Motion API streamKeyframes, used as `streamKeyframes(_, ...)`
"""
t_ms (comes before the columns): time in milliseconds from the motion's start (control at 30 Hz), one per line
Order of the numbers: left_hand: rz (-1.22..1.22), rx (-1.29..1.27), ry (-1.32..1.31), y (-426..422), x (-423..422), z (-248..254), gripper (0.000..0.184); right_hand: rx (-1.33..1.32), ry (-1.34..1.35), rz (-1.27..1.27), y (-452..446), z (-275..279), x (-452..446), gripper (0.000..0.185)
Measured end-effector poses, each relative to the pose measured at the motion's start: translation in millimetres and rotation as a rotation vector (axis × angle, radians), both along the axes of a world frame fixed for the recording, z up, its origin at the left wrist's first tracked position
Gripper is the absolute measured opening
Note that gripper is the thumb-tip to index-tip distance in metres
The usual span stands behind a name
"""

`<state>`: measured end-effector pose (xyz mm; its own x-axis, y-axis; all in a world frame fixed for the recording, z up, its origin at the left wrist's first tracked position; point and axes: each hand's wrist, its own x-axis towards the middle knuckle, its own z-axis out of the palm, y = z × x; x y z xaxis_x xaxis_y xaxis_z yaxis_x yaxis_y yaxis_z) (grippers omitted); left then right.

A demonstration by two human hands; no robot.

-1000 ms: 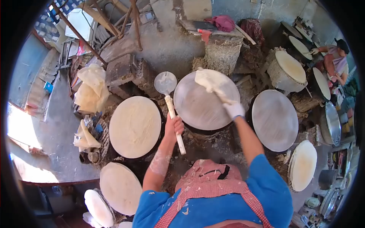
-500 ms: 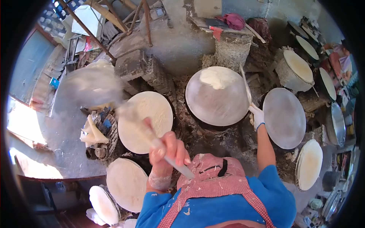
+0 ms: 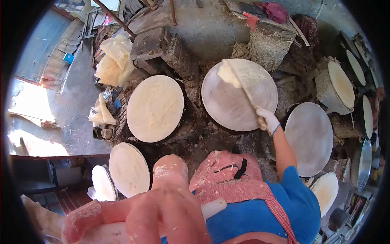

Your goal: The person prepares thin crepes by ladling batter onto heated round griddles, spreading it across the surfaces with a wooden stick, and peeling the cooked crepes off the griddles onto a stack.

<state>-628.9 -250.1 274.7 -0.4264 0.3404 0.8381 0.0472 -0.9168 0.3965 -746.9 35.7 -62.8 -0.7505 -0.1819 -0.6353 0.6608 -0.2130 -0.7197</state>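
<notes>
beyond both hands (image 3: 268, 120), a griddle (image 3: 227, 103) bears apparent batter (image 3: 256, 74)

Dark, crumb-littered base (image 3: 215, 142) under several round griddles (image 3: 309, 138). Middle griddle (image 3: 223, 107): pale batter (image 3: 256, 75) toward far side, long stick (image 3: 245, 88) across top. Left griddle (image 3: 184, 114): pale layer (image 3: 154, 107) covering top. Crusted pedestal (image 3: 271, 46) behind: crumpled maroon cloth (image 3: 277, 12) on top, red cloth (image 3: 251, 21) hanging over edge.

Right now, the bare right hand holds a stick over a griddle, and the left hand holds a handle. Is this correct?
Not fully: the right hand is not bare; the head view shows it in a white glove. It does hold the stick over a griddle, and the left hand holds a handle.
</notes>
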Motion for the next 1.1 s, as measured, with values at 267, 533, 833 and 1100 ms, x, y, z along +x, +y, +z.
streamKeyframes(267, 0.058, -0.050, 0.021, 34, -28, 18, 0.068, 0.147, 0.084, -0.071, 82, -31, -63, 0.020)
streamKeyframes(533, 0.127, 0.003, 0.126, 41, -32, -2, 0.068, 0.091, 0.042, 0.431, 79, 2, -51, 0.028)
streamKeyframes(833, 0.598, 0.081, -0.207, 66, -17, -1, 0.020, 0.094, 0.011, 0.542, 69, -9, -96, 0.018)
streamKeyframes(1100, 0.403, 0.015, -0.015, 47, -42, 4, 0.076, 0.209, 0.223, 0.252, 69, -4, -148, 0.037)
